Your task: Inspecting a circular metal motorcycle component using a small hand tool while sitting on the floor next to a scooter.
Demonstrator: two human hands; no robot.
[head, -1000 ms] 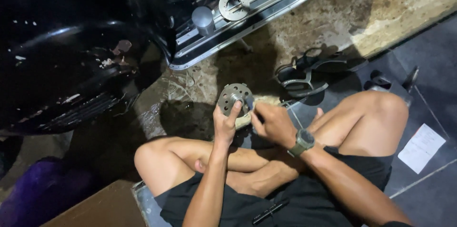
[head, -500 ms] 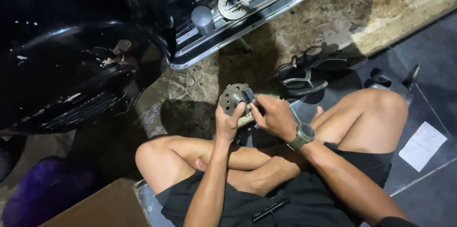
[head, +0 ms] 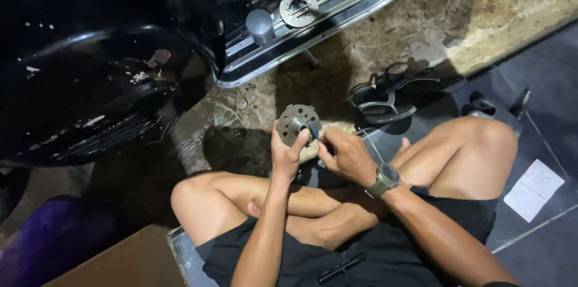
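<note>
Just above the middle of the frame, the left hand point(head: 285, 155) holds up a round metal part point(head: 297, 123) with holes around its face, fingers curled behind its lower edge and thumb pressed along its side. The right hand point(head: 344, 155) sits just to its right, fingertips pinched together on a small dark tool point(head: 313, 131) whose tip touches the centre of the part, a watch point(head: 384, 179) on that wrist. The person sits cross-legged on the floor, with a black scooter body point(head: 102, 76) filling the upper left, a toothed metal ring point(head: 299, 8) lying on its footboard at the top, sandals point(head: 385, 97) to the right and a white paper point(head: 534, 189) at the right edge.
</note>
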